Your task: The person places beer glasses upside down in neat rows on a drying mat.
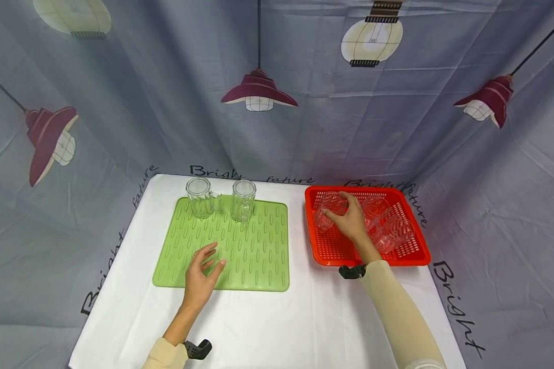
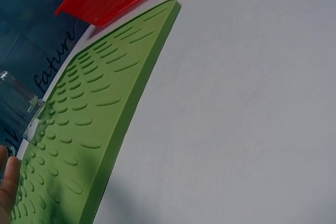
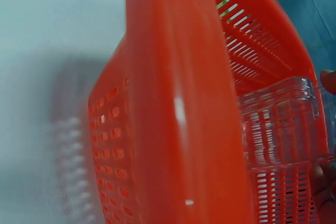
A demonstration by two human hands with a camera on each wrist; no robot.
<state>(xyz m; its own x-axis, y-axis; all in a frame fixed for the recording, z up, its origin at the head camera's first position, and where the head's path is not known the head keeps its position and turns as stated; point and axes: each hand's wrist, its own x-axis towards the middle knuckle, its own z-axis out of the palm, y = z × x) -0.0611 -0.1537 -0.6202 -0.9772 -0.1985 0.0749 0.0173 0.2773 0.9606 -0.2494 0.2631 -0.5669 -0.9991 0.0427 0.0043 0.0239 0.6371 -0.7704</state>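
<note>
Inside the red basket, my right hand (image 1: 351,221) curves its thumb and fingers round a clear glass mug (image 1: 324,218) on the basket's left side. In the right wrist view, ribbed glass (image 3: 281,121) lies between a finger above and the thumb below; the full contact is hidden. Loosely curved and holding nothing, my left hand (image 1: 200,277) hovers over the front of a green drying mat (image 1: 258,251). Two clear glass mugs with handles stand along the mat's back edge, one at left (image 1: 200,200), another to its right (image 1: 243,200).
The red basket (image 1: 325,254) stands at the table's right side, its perforated walls rising around the mugs. More glass mugs (image 1: 392,236) lie in its right part. White cloth covers the table (image 1: 295,318). A grey printed curtain (image 1: 304,138) hangs behind and at both sides.
</note>
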